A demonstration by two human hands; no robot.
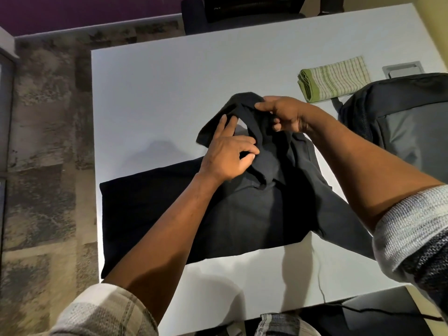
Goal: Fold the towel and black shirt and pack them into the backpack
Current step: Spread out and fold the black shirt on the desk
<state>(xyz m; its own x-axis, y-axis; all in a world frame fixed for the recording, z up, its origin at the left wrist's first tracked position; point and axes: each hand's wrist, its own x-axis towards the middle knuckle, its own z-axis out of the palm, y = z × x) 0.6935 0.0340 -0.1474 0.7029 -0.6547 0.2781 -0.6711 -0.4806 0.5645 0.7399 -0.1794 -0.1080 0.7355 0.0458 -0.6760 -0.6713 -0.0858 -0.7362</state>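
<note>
The soft black cotton shirt [242, 209] lies at the near edge of the white counter [157, 93]. The left hand [228, 154] and right hand [286, 115] both pinch its raised upper part. It looks light and limp, so holding it at the seams seems best.

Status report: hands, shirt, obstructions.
Both hands, left and right, grip black shirt, mid-fold. Towel folded beside backpack. Nothing blocking.

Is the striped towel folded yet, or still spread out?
Folded: the towel lies as a compact layered bundle on the table beside the backpack.
</note>
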